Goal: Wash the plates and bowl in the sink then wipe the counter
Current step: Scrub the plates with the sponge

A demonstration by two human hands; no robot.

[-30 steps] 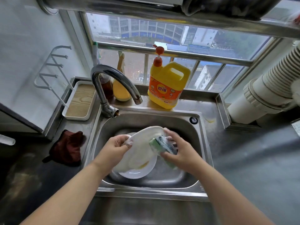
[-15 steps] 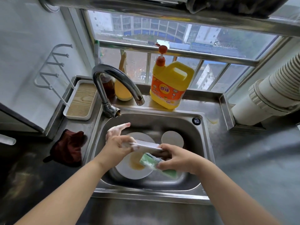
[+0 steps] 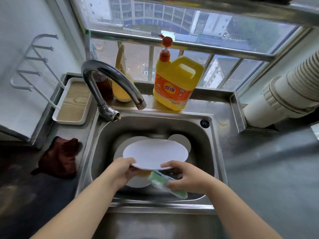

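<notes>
Round white plate (image 3: 155, 153) level over steel sink (image 3: 209, 152), near rim pinched by left hand (image 3: 120, 171); right hand (image 3: 185, 176) fingers clamped on green sponge (image 3: 165, 184)

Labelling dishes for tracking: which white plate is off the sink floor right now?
The large plate on top, gripped at its near rim by the left hand, the right hand at its rim too. The other white dishes lie below it in the sink.

The held plate (image 3: 155, 153) hides most of the lower plate (image 3: 138, 182).
</notes>
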